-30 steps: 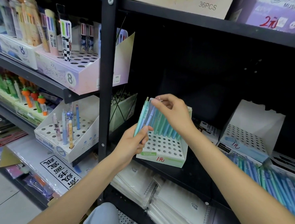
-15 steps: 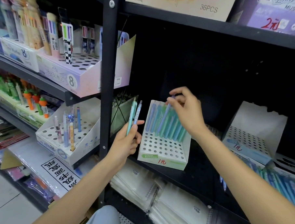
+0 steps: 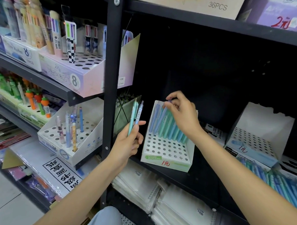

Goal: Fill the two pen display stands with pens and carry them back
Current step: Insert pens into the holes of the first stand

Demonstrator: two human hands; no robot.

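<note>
- Head view: A person's left hand (image 3: 126,145) grips two pens (image 3: 135,115), one teal and one blue, held upright just left of a white pen display stand (image 3: 166,157) marked "1元" on a black shelf (image 3: 201,181).
- The right hand (image 3: 181,113) pinches the top of a blue pen (image 3: 162,118) leaning in the stand's back row, among blue and teal pens (image 3: 172,128) already seated there; the front holes are open.
- A second white stand (image 3: 255,139), holding no pens, sits well to the right, with loose pens (image 3: 277,184) lying in front of it.
</note>
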